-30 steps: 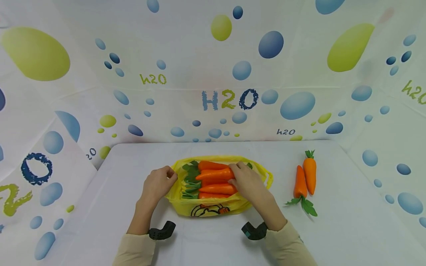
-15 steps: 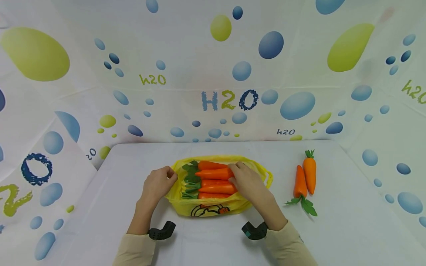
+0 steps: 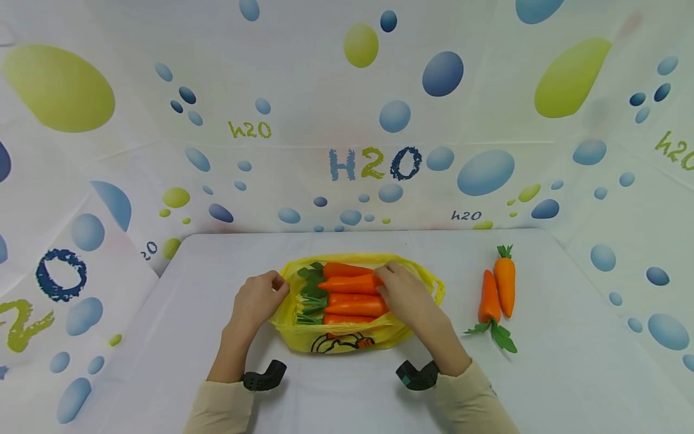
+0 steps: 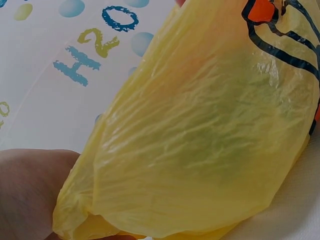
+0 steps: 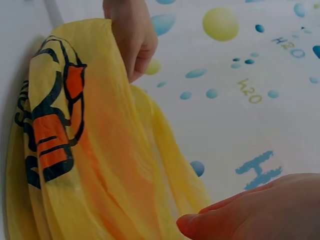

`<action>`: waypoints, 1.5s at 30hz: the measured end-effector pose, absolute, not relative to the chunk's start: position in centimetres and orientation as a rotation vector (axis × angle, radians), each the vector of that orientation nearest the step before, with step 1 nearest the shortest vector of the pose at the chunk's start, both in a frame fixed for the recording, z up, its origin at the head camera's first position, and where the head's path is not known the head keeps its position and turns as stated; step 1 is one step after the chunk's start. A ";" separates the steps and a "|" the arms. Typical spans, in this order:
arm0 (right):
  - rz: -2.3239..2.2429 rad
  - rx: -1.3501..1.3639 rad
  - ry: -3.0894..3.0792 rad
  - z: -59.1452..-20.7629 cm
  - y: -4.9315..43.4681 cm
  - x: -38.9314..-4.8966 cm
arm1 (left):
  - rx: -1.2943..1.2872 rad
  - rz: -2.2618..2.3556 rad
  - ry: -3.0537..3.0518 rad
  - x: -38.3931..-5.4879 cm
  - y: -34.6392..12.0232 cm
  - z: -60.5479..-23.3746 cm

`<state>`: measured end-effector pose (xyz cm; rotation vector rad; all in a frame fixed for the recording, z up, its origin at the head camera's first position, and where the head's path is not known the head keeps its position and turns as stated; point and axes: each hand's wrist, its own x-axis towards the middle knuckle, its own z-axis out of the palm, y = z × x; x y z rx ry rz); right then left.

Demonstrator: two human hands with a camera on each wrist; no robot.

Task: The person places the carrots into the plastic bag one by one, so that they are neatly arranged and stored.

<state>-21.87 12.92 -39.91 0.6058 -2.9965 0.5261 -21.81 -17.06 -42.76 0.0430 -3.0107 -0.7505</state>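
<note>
In the head view a yellow plastic bag lies with its mouth spread upward, and several orange carrots lie side by side inside. Their green tops show at the left end. My left hand pinches the bag's left rim; the left wrist view shows the bag's thin film bunched by that hand. My right hand reaches over the right rim, its thumb and fingers around the right end of one carrot. That carrot's tip points left, and the hand hides its other end.
Two more carrots lie on the white table to the right of the bag, one with leafy greens toward me. A yellow bag handle loops out at the right. Behind the table hangs a white cloth with printed drops.
The carrot under my right hand has turned slightly, its tip rising a little toward the back. My right hand has drawn a little to the right. My left hand stays put.
</note>
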 end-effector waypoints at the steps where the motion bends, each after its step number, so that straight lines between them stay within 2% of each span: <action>1: 0.540 0.599 -2.992 -39.8 13.0 -21.9 | 0.042 -0.750 -3.008 -21.8 -17.1 -42.8; 16: 0.584 0.489 -2.945 -37.5 15.1 -21.8 | 0.037 -0.759 -3.011 -21.8 -17.2 -42.9; 45: 0.650 0.311 -2.879 -36.4 19.3 -22.5 | 0.026 -0.755 -3.008 -21.8 -17.1 -42.8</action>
